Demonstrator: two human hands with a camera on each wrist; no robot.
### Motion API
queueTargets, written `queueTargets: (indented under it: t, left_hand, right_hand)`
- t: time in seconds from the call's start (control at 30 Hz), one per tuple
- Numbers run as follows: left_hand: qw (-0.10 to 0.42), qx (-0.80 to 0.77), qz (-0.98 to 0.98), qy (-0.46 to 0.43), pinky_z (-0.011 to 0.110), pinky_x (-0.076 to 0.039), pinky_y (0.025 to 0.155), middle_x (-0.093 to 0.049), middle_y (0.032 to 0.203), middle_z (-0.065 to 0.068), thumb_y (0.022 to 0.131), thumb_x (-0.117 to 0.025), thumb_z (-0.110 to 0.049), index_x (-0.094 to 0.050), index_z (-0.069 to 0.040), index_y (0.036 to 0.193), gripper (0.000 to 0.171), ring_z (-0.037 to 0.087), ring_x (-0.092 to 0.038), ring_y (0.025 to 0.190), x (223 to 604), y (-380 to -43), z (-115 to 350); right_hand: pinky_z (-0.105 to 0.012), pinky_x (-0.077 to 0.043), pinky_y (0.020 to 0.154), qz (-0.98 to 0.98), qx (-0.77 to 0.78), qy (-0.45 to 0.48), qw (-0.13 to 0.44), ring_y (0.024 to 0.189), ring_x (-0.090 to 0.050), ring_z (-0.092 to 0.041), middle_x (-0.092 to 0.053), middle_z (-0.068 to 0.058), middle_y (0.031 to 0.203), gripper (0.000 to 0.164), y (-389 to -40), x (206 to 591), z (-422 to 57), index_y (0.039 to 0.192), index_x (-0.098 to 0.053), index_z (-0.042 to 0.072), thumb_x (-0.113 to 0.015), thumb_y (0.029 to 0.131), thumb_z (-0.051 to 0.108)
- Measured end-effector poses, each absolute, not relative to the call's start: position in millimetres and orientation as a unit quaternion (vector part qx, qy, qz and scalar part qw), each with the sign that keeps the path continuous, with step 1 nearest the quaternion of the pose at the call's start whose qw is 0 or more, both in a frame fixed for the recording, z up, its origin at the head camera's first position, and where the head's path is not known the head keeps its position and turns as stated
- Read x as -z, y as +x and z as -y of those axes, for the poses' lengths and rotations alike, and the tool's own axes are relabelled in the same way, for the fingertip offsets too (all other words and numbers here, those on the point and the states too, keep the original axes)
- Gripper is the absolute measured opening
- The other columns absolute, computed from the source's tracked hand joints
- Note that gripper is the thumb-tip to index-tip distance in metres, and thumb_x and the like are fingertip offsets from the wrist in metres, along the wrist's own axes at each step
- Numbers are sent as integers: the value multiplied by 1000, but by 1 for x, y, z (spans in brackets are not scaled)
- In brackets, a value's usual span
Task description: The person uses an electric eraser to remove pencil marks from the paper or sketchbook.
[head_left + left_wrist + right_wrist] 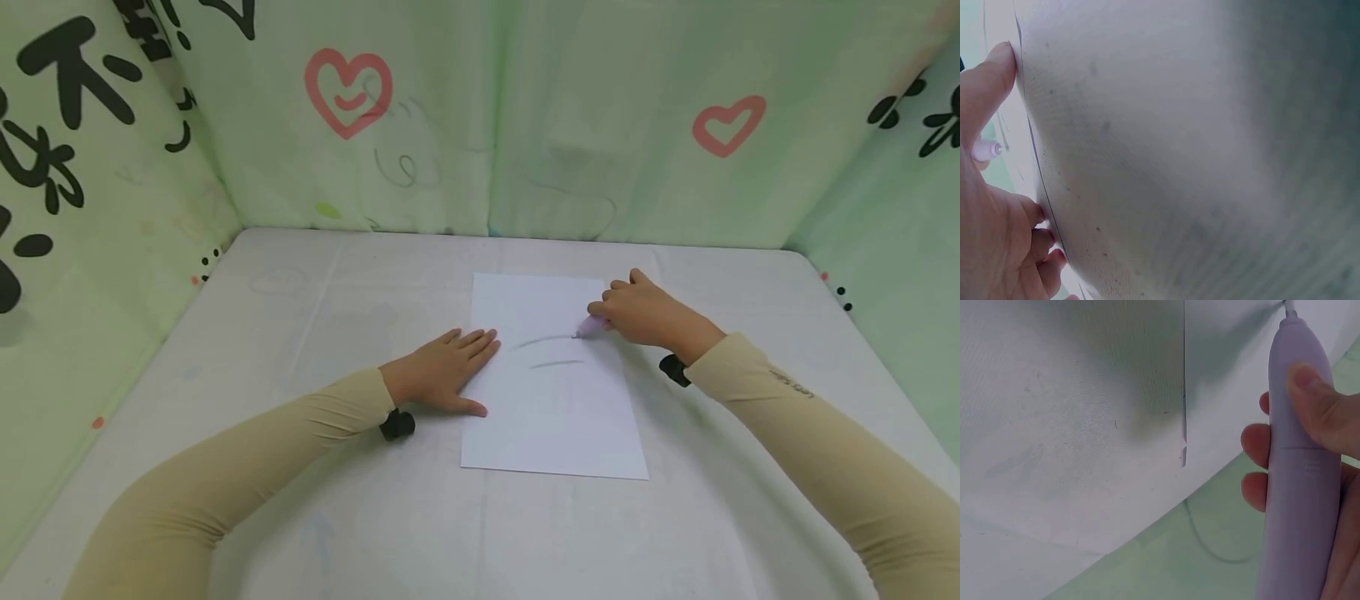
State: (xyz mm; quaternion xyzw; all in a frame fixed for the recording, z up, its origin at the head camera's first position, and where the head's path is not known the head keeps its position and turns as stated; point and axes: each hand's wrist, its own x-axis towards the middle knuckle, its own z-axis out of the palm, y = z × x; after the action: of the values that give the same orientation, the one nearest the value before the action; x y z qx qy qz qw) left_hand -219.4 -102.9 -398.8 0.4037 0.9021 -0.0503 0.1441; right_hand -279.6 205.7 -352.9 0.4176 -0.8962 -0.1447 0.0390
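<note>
A white sheet of paper lies on the table with two faint grey strokes on it. My left hand rests on the paper's left edge, fingers spread and the thumb apart. My right hand holds a thick lavender pen-shaped tool above the paper's right side. In the right wrist view, thumb and fingers wrap round its barrel. The tool's narrow tip is at the right end of the upper stroke. The left wrist view catches the left hand at its edge, with part of the tool behind it.
A white cloth covers the table. Pale green curtains with hearts and black lettering stand at the back and both sides. A dark wrist camera sits under the left wrist, another under the right.
</note>
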Motion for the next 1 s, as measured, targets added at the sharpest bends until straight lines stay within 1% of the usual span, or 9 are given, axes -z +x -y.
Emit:
queueTargets:
  t: [0.33,0.47,0.87,1.0]
  left_hand:
    - [141,49,-902,406,45,-12,119,-6,159,11,87,-43,-68,-7,-5,151,97,25,-10,148,398,-219,103]
    - [140,46,-901,407,45,-12,119,-6,159,11,87,-43,-68,-7,-5,151,97,26,-10,148,399,-219,103]
    - [140,48,-903,404,45,-12,119,-6,159,11,87,-43,-68,-7,-6,152,97,25,-10,148,400,-220,104]
    - [140,46,-903,403,45,-12,119,-6,159,10,87,-43,-68,-7,-6,152,97,25,-10,148,400,-220,104]
  right_hand:
    - [-35,-30,66,894,154,418,44,70,-52,-23,-63,-7,76,12,-278,351,-205,91,-65,12,-70,81,10]
    - [-34,-29,64,893,153,422,47,67,-50,-22,-62,-7,73,11,-278,351,-205,88,-63,12,-70,81,8]
    - [-35,-29,65,889,144,431,54,68,-50,-22,-63,-7,75,11,-280,353,-203,90,-65,11,-70,81,9]
    - [-34,-27,64,889,140,434,51,66,-48,-21,-61,-5,72,9,-281,353,-203,87,-63,12,-69,81,7]
